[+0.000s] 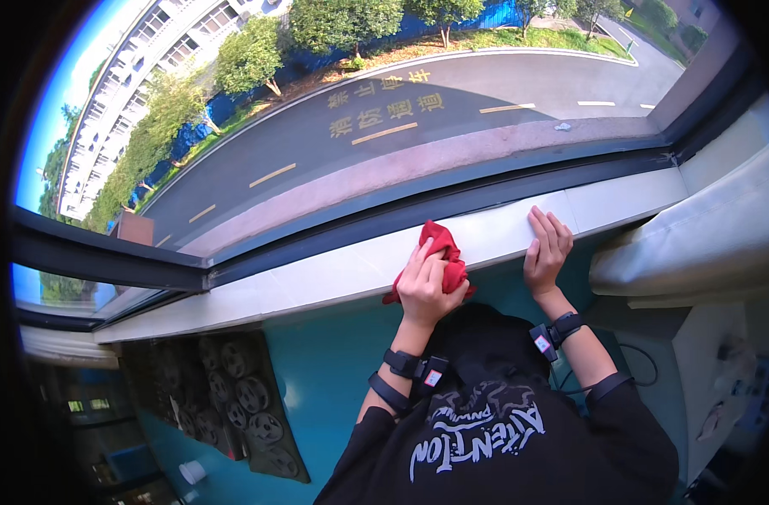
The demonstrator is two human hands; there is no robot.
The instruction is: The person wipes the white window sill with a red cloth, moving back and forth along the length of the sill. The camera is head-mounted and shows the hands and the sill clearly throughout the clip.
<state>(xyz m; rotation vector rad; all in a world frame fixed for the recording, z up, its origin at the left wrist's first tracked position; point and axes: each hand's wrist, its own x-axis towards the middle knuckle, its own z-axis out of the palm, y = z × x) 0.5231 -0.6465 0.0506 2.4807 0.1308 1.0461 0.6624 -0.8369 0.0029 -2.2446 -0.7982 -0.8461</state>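
Observation:
A crumpled red cloth (444, 243) is bunched under my left hand (425, 281), whose fingers curl over it. The cloth rests on the pale tiled window sill (334, 270) and partly hangs over its inner edge. Farther right, my right hand (548, 249) holds nothing; its fingertips lie on the sill and its palm is by the front edge. The dark window frame (384, 214) runs along the far side of the sill. Both wrists wear black straps with small devices.
A light-coloured curtain (694, 233) bulges over the right end of the sill. Below left, a dark panel with round reel-like shapes (252, 391) stands by the teal floor (315, 353). A white cup-like container (192, 471) sits lower left. Outside are a road (460, 95) and trees.

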